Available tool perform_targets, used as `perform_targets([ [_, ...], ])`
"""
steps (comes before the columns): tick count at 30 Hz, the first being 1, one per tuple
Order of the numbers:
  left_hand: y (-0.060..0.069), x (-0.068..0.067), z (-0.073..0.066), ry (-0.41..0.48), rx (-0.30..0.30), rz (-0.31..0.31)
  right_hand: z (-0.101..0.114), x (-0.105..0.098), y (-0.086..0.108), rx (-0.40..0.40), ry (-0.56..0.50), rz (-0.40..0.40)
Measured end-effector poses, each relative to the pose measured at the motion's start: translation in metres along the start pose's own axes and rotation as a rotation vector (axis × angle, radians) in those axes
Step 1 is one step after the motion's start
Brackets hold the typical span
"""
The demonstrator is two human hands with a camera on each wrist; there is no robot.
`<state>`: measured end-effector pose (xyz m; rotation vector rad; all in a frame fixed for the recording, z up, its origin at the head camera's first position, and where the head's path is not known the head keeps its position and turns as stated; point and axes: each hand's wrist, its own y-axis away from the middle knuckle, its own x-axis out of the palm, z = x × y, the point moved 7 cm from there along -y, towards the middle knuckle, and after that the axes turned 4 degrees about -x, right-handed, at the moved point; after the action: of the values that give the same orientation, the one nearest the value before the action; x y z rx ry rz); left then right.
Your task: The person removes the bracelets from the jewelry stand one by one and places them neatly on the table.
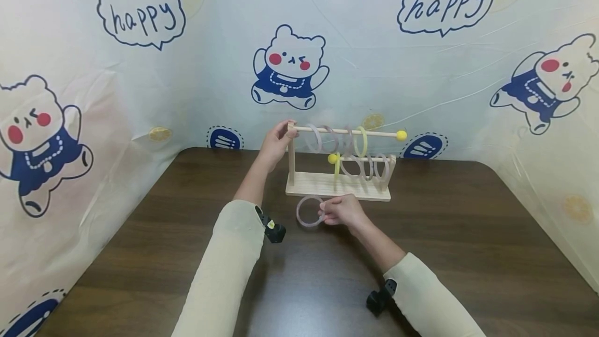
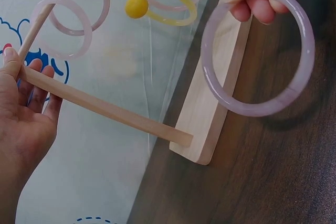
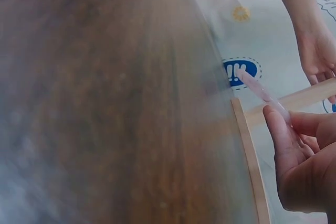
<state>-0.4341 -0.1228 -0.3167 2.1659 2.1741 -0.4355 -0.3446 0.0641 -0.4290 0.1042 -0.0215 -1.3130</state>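
Observation:
A wooden bangle stand (image 1: pixel 309 185) with two rods stands towards the table's far side. My left hand (image 1: pixel 275 144) holds the top of its left post, thumb and fingers about the wood in the left wrist view. Between thumb and fingers, my right hand (image 1: pixel 343 211) pinches a pale purple bangle (image 2: pixel 257 110) in front of the base, apart from the rods. Several pale bangles and a yellow bangle (image 1: pixel 364 142) hang on the upper rod. On the lower rod hang a yellow bangle (image 1: pixel 336 168) and several pale ones.
Yellow balls cap the upper rod's right end (image 1: pixel 401 135) and the lower rod's left end (image 1: pixel 332 158). The dark wooden table (image 1: pixel 164 254) reaches back to a printed cloth (image 1: pixel 224 66). Black wrist cameras sit at both sleeves.

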Motion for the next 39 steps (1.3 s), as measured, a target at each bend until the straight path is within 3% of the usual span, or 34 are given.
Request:
perform_targets([
  [20,0.000,0.001,0.000,0.004,-0.019,-0.003,-0.010,0.009,0.002,0.039,0.094,0.011],
  [29,0.000,0.001,0.000,0.013,-0.021,-0.004,-0.013,0.006,0.001,0.031,0.237,-0.025],
  [39,-0.002,0.000,0.002,0.014,-0.020,0.004,-0.020,0.004,0.000,0.077,0.270,-0.011],
])
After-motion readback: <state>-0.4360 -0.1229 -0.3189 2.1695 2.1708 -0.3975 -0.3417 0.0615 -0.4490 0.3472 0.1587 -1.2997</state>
